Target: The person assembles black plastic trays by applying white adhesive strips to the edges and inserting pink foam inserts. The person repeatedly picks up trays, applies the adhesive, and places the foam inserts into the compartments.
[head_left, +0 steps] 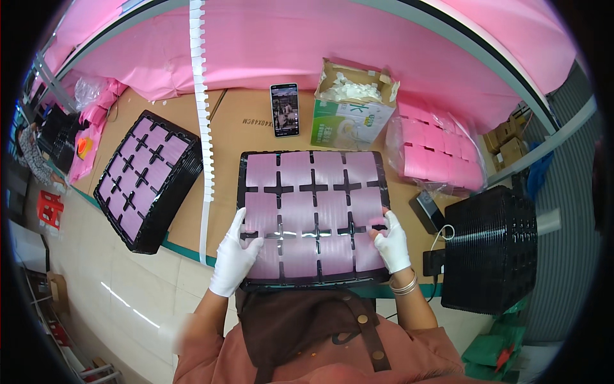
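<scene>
L hand (231,261) gloved, thumb/index wide, touching L side of black tray (313,188), nr table's (184,252) front edge. R hand (393,246) half-curled at R side; can't tell grip.

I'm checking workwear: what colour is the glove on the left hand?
White; the glove shows best in the head view.

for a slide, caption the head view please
White-gloved left hand and right hand at opposite sides of a mauve-and-black tray, a phone beyond it.
</scene>
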`<action>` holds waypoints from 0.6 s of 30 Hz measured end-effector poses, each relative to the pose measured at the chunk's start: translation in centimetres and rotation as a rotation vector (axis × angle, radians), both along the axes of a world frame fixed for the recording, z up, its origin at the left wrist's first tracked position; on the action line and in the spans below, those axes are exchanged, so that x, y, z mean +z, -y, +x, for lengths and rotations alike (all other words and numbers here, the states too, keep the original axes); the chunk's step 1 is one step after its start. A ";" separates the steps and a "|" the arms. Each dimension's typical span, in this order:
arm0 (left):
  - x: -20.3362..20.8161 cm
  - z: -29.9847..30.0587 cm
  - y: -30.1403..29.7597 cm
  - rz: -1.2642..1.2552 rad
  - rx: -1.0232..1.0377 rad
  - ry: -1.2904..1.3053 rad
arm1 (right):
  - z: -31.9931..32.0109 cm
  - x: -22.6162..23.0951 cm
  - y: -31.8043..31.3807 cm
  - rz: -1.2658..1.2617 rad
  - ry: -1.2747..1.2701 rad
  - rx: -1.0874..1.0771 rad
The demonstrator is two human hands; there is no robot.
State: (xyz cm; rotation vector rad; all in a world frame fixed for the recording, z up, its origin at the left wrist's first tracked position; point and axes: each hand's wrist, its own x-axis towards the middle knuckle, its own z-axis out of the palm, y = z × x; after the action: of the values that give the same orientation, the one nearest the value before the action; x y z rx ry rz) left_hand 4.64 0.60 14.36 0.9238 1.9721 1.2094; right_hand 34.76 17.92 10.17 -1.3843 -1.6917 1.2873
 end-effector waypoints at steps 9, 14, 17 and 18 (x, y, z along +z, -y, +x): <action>-0.4 1.2 3.6 -0.049 -0.070 -0.061 | 2.3 3.6 2.8 -0.072 0.144 0.102; 0.3 1.1 4.0 0.006 0.016 0.134 | 1.9 4.9 3.5 -0.214 -0.147 0.051; -0.2 1.1 4.2 -0.033 -0.012 0.027 | 2.5 3.0 3.1 -0.151 0.018 0.040; -0.5 1.0 4.2 -0.047 -0.028 -0.028 | 2.8 1.8 2.9 -0.054 0.050 0.067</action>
State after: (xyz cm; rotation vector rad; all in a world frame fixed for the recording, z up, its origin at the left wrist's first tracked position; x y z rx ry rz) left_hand 5.65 -3.57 13.88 0.9468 1.9946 1.1356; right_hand 37.58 15.05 12.01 -1.4124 -1.7618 1.3551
